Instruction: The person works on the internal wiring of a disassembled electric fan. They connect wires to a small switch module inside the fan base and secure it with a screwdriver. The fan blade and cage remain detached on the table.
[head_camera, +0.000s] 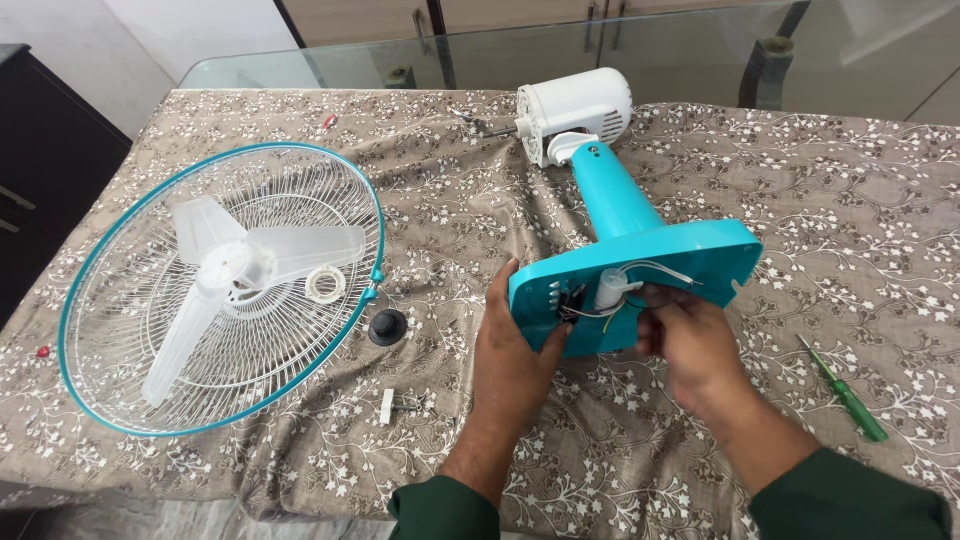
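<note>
A dismantled table fan lies on its side on the patterned cloth. Its turquoise base (700, 255) is tipped up with the open underside facing me, and the white motor housing (575, 110) points away. My left hand (515, 345) grips the left edge of the base. My right hand (690, 340) pinches the wires (655, 272) beside a white cylindrical capacitor (610, 290) inside the base. The turquoise stem (610, 190) joins base and motor.
A turquoise-rimmed wire fan guard (100, 270) lies at the left, holding a clear three-blade propeller (230, 270) and a white ring. A black knob (387, 327) and a small white part (387, 405) lie nearby. A green screwdriver (845, 392) rests at the right.
</note>
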